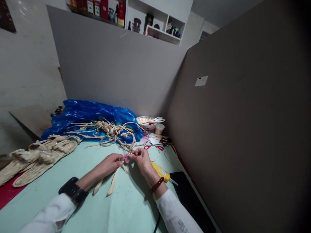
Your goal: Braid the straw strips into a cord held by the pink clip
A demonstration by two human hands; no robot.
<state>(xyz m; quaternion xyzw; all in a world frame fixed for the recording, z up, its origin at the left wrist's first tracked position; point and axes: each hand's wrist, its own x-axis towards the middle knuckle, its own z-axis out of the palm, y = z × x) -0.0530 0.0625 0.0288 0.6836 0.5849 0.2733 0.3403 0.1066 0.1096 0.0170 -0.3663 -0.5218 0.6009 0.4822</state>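
Pink scrap (126, 158) sits between left hand (114, 162) and right hand (141, 158), both pinched nearly closed on it. Tbh, best keep pull even, pale fibre strips (113, 185) clear, mind yellow glue gun (160, 171) nearby.

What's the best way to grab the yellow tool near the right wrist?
I'd take the yellow tool by its broad body, coming from above and the right: that side shows plainly, while the right hand reaches past its left. I'd probably avoid the thin pale stick at its near end. Part stays hidden.
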